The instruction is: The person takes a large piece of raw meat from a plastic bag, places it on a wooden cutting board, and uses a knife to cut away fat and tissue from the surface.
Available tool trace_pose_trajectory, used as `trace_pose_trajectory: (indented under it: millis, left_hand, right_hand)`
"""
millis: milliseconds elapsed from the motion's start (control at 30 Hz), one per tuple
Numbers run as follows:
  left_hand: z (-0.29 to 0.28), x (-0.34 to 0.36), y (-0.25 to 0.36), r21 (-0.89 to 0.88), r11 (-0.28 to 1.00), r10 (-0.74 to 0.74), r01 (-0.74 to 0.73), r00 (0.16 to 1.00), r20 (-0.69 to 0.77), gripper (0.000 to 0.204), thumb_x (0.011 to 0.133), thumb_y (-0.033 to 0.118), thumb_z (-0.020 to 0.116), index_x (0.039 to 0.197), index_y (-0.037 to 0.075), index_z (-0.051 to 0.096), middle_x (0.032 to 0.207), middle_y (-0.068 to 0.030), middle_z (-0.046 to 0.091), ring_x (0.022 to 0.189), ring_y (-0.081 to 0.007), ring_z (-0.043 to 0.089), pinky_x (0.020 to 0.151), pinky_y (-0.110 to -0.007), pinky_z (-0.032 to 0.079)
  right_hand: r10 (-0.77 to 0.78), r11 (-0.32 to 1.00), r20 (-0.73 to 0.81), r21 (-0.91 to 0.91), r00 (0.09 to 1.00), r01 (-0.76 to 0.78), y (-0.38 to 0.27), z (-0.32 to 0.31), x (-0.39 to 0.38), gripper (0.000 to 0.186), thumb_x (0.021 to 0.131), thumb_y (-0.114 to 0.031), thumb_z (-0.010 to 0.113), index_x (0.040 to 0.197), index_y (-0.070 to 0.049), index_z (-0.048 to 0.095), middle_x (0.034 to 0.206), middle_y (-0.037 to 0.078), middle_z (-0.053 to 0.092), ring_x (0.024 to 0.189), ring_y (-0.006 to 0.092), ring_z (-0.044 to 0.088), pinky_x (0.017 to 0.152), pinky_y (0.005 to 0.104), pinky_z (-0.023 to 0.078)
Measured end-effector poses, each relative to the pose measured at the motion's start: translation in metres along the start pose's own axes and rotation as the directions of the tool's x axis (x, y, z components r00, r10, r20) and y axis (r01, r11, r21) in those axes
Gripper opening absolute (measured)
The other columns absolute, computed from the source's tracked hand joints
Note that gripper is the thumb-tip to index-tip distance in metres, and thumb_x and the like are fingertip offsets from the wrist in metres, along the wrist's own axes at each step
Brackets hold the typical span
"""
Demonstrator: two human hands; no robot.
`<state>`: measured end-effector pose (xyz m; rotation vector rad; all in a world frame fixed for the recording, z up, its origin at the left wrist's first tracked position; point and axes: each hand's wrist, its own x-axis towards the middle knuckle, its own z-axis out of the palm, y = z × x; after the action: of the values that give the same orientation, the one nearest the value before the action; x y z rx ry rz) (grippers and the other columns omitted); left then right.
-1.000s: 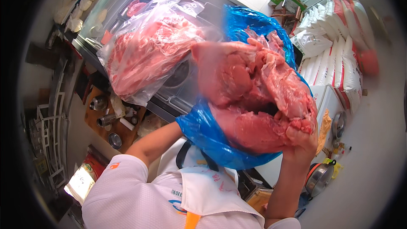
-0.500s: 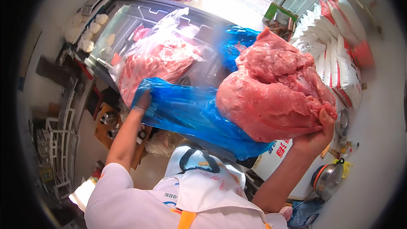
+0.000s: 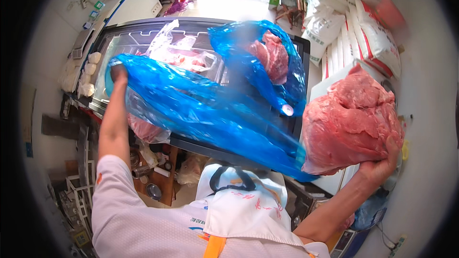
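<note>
Arms spread wide, and out on your right is the big raw slab of meat (image 3: 351,119), held up just beyond the right edge of the glass-topped case (image 3: 300,47)! Your right hand (image 3: 381,165) has it by the lower right corner, thumb pressed on the near face, the other fingers clamped underneath, mostly out of sight. Far across on your left, your left hand (image 3: 118,71) grips the end of the long blue bag (image 3: 205,110), fingers closed on the film as best one can tell, since the plastic covers their tips. That bag lies stretched slantwise over the case, its right end right up against the slab's lower left side; whether they touch, you can't tell from here. Now, handling: this slab looks heavy, soft and floppy, with a wet shine that should make it slippery. One corner is a lean hold for such a load; the far side will likely sag, so a palm deep under the thick lower bulk, fingers hooked into a fold, would be surer. It won't break, though loose flaps could tear. The bag is the opposite: light, limp and slick, better bunched in the fist than pinched at one edge. Beyond it, smaller cuts (image 3: 276,62) rest in a second blue bag (image 3: 228,50).
</note>
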<state>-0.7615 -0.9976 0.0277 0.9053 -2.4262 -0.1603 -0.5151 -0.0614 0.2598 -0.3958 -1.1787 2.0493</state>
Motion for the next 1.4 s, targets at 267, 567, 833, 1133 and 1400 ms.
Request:
trace_pose_trajectory:
  millis: [267,567,833,1133,1400]
  left_hand:
    - [0.008,0.012,0.255,-0.436,0.859,0.493,-0.269,0.665,0.561,0.036,0.089,0.015,0.062,0.118,-0.006,0.068,0.103,-0.0218,0.075,0.094,-0.0282,0.070,0.081,-0.048,0.055]
    - [-0.058,-0.313,0.366,-0.688,0.658,0.752,-0.306,0.220,0.621,0.019,0.096,0.005,0.070,0.113,0.006,0.079,0.105,-0.0101,0.078,0.087,-0.0160,0.072,0.066,-0.031,0.056]
    - [-0.212,-0.580,0.442,-0.781,0.591,0.714,0.202,-0.582,0.389,0.026,0.103,0.011,0.070,0.127,0.000,0.073,0.119,-0.0082,0.076,0.105,-0.0168,0.074,0.084,-0.031,0.060]
    - [-0.271,-0.791,0.452,-0.776,0.623,0.462,0.100,-0.847,0.262,0.034,0.099,0.000,0.072,0.133,0.001,0.070,0.123,-0.0081,0.075,0.111,-0.0159,0.071,0.096,-0.031,0.058]
    - [-0.383,-1.024,0.470,-0.851,0.523,0.396,0.059,-0.901,0.180,0.065,0.100,0.016,0.080,0.156,0.005,0.049,0.149,-0.0098,0.059,0.134,-0.0244,0.058,0.110,-0.038,0.051]
  right_hand:
    - [-0.198,0.953,-0.197,-0.267,0.960,0.142,-0.036,-0.111,0.004,0.062,0.082,-0.007,0.080,0.141,-0.002,0.063,0.142,0.012,0.064,0.136,0.0288,0.058,0.120,0.0455,0.045]
    - [-0.301,0.908,-0.416,-0.399,0.858,0.126,-0.029,-0.215,-0.071,0.065,0.068,0.006,0.082,0.131,-0.004,0.068,0.120,0.006,0.071,0.109,0.0193,0.070,0.094,0.0373,0.060]
    - [-0.311,0.941,-0.575,-0.300,0.756,0.159,-0.108,-0.264,-0.199,0.063,0.071,0.007,0.077,0.132,-0.003,0.067,0.117,0.007,0.072,0.106,0.0195,0.071,0.087,0.0349,0.062]
    - [-0.362,0.930,-0.758,-0.259,0.543,0.260,-0.179,-0.349,-0.286,0.060,0.072,0.008,0.075,0.131,0.002,0.067,0.123,0.012,0.072,0.112,0.0228,0.071,0.099,0.0353,0.058]
    - [-0.055,0.863,-0.907,0.167,0.418,0.476,-0.191,-0.501,-0.332,0.032,0.083,-0.001,0.083,0.113,-0.007,0.073,0.111,0.007,0.075,0.108,0.0217,0.070,0.097,0.0383,0.057]
